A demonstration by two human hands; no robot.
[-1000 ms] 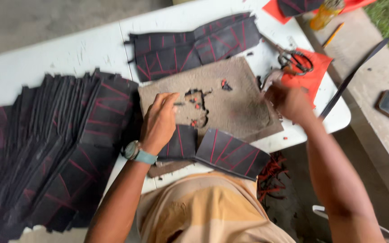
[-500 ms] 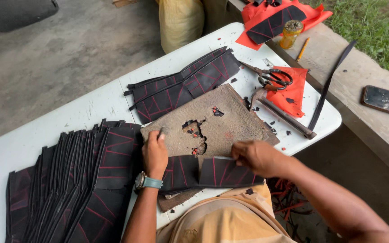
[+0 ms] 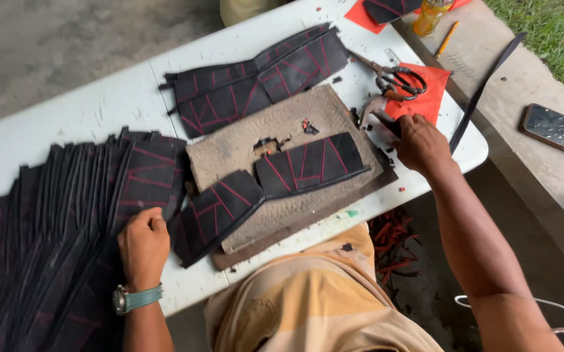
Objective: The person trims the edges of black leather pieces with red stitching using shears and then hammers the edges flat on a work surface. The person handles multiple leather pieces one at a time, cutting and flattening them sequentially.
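- Where the white counter [image 3: 66, 124] runs left, a fanned stack of black leather panels with red stitching [image 3: 53, 221] covers it.
- Worn grey-brown cutting board [image 3: 236, 146], centre; one bent black red-stitched panel [image 3: 269, 189] lies across it.
- Left hand [image 3: 143, 244]: grip curled, resting on stack edge, just beside the panel.
- Right hand [image 3: 420, 142]: grip clenched on a dark-handled tool [image 3: 381, 119].
- Scissors [image 3: 396, 78] on red sheet [image 3: 433, 98].

The black leather piece [image 3: 275, 189] with red stitched lines lies flat across my worn brown cutting pad [image 3: 243, 146], bent in a shallow angle, its lower-left end hanging past the pad's edge. My left hand [image 3: 142, 246] rests on the fanned stack of matching black pieces [image 3: 66, 215] beside it.
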